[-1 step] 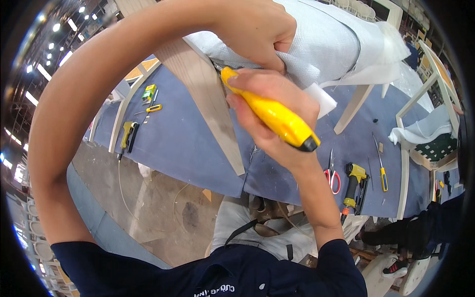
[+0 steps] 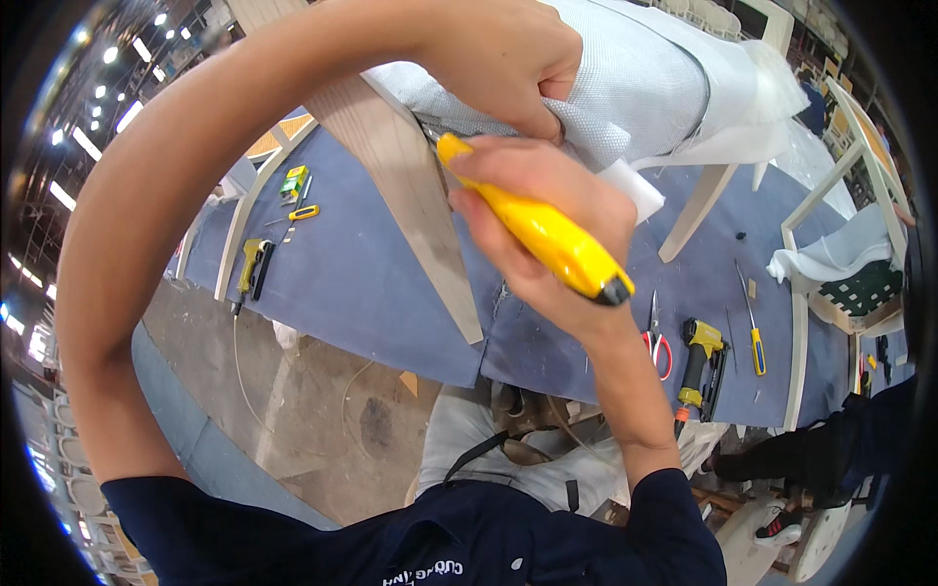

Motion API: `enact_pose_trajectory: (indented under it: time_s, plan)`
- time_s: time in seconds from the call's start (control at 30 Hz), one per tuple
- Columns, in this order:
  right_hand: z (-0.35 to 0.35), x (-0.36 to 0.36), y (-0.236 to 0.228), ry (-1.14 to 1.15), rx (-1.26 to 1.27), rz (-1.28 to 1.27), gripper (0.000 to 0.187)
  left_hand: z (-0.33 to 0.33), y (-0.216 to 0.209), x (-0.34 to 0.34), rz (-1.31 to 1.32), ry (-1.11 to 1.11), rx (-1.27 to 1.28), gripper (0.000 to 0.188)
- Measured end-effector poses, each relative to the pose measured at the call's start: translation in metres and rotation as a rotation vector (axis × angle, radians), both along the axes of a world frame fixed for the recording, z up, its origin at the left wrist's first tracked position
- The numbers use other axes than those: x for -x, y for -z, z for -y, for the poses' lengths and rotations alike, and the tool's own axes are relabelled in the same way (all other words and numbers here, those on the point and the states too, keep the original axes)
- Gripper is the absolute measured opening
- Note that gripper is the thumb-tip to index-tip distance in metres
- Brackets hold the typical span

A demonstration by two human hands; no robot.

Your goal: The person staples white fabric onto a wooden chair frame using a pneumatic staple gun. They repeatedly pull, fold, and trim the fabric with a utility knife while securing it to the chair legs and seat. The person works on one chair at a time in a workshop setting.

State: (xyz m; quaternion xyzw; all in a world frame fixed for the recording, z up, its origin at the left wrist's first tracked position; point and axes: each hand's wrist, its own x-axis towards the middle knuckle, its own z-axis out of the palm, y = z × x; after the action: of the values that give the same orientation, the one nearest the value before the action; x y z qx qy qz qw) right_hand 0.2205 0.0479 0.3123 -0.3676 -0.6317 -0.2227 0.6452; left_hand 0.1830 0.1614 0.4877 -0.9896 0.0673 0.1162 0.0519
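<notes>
My right hand [image 2: 591, 210] is closed around a yellow utility knife [image 2: 547, 234] with a black end cap. Its front end points up and left, to where white woven fabric [image 2: 645, 83] meets a pale wooden chair leg [image 2: 405, 161]; no blade can be made out. Over the top of the leg my left arm arches, and my left hand [image 2: 513, 63] is closed on the fabric edge, pinching a fold just above the knife. The fabric covers a padded chair part lying on the table. A piece of white foam [image 2: 635, 190] sticks out beside my right hand.
On the blue-grey covered table [image 2: 352, 264] lie red-handled scissors [image 2: 658, 342], a staple gun [image 2: 702, 366], and a yellow-handled screwdriver [image 2: 757, 347]. A second staple gun [image 2: 254, 269] lies at left. At right stand another chair frame [image 2: 831, 205] and a person [image 2: 850, 449].
My right hand and the knife have shifted very slightly to the right. My left hand keeps its grip on the fabric.
</notes>
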Motion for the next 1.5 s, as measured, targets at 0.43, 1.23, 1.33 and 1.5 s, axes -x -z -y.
enact_pose_trajectory:
  time_s: [0.43, 1.23, 1.33, 1.5]
  plan:
    - [0.003, -0.002, -0.012, -0.104, 0.094, -0.112, 0.022, -0.002, 0.010, -0.002, 0.093, -0.073, 0.013, 0.036]
    - [0.137, -0.049, 0.259, 0.529, 1.162, -0.122, 0.060, 0.061, 0.272, 0.081, 1.514, -0.563, 0.904, 0.058]
    - [0.109, -0.034, 0.171, 0.354, 0.871, -0.167, 0.040, 0.061, 0.280, 0.077, 1.558, -0.571, 1.042, 0.057]
    - [0.062, -0.004, -0.015, 0.233, 0.347, 0.013, 0.027, 0.064, 0.290, 0.060, 1.601, -0.540, 1.227, 0.059]
